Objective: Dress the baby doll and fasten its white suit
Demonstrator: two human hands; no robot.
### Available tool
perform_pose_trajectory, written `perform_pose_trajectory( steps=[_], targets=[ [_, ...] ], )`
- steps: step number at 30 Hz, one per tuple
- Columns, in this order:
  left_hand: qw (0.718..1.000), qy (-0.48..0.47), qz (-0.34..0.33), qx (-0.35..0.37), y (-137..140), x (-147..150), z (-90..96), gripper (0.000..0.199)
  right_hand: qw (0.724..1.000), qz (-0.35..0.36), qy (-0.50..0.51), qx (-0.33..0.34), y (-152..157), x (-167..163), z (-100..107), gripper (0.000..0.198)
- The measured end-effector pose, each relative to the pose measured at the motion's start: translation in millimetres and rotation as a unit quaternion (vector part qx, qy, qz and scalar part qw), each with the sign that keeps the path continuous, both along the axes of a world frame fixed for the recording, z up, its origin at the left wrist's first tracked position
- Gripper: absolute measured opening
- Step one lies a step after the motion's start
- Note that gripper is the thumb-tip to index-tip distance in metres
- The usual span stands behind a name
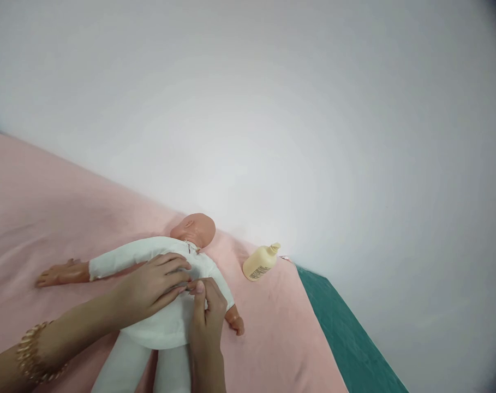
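A baby doll (198,228) lies on its back, arms spread, dressed in a white long-sleeved shirt (161,328) and white trousers (123,364). My left hand (160,281) rests over the doll's chest, its fingers bent and their tips closed at the shirt front. Close against it, my right hand (209,311) pinches the shirt front between thumb and forefinger. The fingertips of both hands meet there and cover the exact spot they grip. Small ties or loose threads show at the shirt's neck.
A pale yellow pump bottle (259,263) stands to the right of the doll, near the wall (272,136). Pink cloth (280,327) lies under everything. Past its right edge a green surface (346,333) shows. A beaded bracelet (37,352) circles my left wrist.
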State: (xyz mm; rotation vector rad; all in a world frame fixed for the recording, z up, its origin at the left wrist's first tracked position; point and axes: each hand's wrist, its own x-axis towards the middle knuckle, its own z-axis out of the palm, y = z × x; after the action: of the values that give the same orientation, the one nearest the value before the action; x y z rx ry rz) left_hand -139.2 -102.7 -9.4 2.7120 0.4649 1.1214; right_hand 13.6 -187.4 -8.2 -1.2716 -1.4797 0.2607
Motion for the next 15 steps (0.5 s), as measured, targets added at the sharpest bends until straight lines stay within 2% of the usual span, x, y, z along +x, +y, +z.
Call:
perform_pose_trajectory(
  steps=[15],
  targets=[
    [0.997,0.030,-0.032,-0.056,2.1,2.8,-4.0,0.024,0.999,-0.010,-0.012,-0.045,2.8,0.7,-5.4,0.038]
  ],
)
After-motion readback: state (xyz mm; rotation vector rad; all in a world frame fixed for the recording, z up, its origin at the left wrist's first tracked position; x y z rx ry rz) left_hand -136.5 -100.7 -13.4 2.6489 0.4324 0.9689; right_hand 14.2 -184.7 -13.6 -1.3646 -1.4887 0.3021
